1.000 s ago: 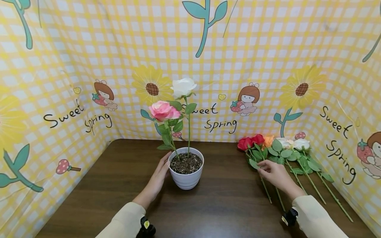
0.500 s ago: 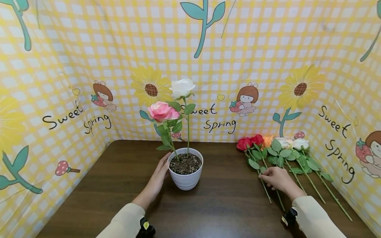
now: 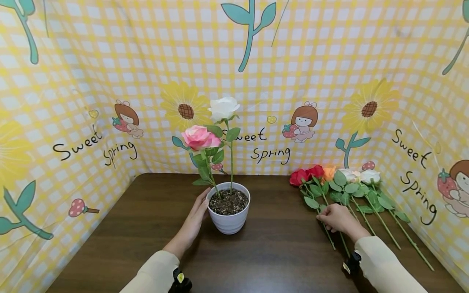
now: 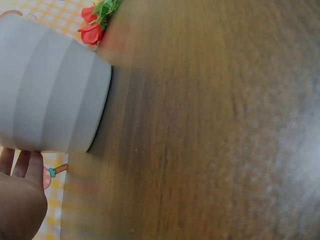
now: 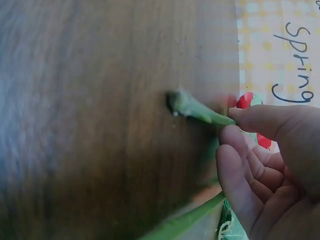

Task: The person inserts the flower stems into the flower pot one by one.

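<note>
A white ribbed flowerpot (image 3: 229, 224) full of dark soil (image 3: 230, 203) holds a pink rose (image 3: 200, 138) and a taller white rose (image 3: 224, 109), both upright. My left hand (image 3: 192, 221) rests with fairly straight fingers against the pot's left side; in the left wrist view its fingertips (image 4: 35, 162) touch the pot wall (image 4: 50, 90). On the right, my right hand (image 3: 338, 219) pinches the leftmost rose stem (image 3: 327, 236), which leads up to a red rose (image 3: 299, 177). Seen from the right wrist, thumb and forefinger hold that green stem (image 5: 202, 111), its cut end sticking out.
Beside the pinched stem lie several more roses: another red one (image 3: 316, 171), an orange one (image 3: 329, 173) and pale ones (image 3: 370, 176), stems pointing towards me. The brown wooden table (image 3: 154, 211) ends at a yellow checked cloth (image 3: 154, 122) behind and at both sides.
My right hand has moved down from the leaves to the bare stem and now pinches it. The red roses have shifted slightly left. My left hand stays at the pot.
</note>
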Demonstrator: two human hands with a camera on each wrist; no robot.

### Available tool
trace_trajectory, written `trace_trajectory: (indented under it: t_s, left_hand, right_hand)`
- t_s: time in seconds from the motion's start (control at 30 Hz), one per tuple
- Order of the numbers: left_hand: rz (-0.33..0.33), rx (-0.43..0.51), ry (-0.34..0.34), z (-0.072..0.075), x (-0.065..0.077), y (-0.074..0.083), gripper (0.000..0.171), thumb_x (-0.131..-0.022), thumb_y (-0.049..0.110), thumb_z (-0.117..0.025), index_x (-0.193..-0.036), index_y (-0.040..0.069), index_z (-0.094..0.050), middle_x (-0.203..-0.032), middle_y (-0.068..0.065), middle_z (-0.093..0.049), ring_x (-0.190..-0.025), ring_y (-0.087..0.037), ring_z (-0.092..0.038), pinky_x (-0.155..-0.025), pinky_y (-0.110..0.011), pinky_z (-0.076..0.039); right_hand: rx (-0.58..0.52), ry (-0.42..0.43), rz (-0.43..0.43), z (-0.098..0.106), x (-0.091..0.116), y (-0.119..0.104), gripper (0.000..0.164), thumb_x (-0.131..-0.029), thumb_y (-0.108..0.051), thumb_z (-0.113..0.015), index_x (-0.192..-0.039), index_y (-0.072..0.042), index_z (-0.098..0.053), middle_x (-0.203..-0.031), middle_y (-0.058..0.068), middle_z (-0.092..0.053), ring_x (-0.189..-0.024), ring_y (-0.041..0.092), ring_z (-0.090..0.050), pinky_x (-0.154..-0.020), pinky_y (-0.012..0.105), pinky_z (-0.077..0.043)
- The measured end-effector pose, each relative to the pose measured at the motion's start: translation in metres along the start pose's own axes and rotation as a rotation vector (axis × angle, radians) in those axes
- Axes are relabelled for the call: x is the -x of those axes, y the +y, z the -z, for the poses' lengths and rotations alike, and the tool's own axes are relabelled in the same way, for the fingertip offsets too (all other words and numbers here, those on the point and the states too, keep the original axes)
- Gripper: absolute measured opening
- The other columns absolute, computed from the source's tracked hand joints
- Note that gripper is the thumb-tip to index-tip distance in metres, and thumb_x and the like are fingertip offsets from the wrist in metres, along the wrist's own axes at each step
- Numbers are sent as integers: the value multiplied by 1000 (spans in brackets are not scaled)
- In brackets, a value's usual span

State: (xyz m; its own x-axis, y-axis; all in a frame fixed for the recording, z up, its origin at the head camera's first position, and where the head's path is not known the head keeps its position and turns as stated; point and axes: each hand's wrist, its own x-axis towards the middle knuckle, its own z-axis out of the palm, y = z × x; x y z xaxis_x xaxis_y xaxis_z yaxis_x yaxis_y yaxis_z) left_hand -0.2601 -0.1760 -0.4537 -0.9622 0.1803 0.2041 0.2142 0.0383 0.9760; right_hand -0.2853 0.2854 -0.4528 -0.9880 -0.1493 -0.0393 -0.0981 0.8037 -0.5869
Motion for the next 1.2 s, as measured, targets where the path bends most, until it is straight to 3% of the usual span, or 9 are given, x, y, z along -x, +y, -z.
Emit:
trace_trajectory:
  t_s: [0.6,1.03,1.2]
  left_hand:
    - [18,-13,5,0,0,0,50,-112,33,-30,-159,16,-24,-162,-13,-21,-148,-32,-18,-114,-62,-19]
    - [15,-19,-2,1,1,1,50,-112,35,-30,-158,18,-24,-163,-12,-21,-148,-32,-17,-114,-62,-19]
    - [6,-13,-1,1,2,1,50,-112,35,-31,-158,17,-24,-162,-13,-21,-148,-32,-18,-114,-61,-19]
  right_hand:
    - [-33,18,107,7,0,-18,22,-98,-19,-66,-81,-5,-67,-58,0,-60,-53,16,-61,-52,31,-53]
    - [-31,154,208,10,-3,-45,25,-98,-33,-67,-91,-10,-64,-61,-4,-59,-51,14,-56,-51,32,-46]
    - [-18,246,278,9,-5,-58,21,-97,-30,-68,-91,-10,-65,-64,-6,-60,-55,12,-55,-52,30,-44]
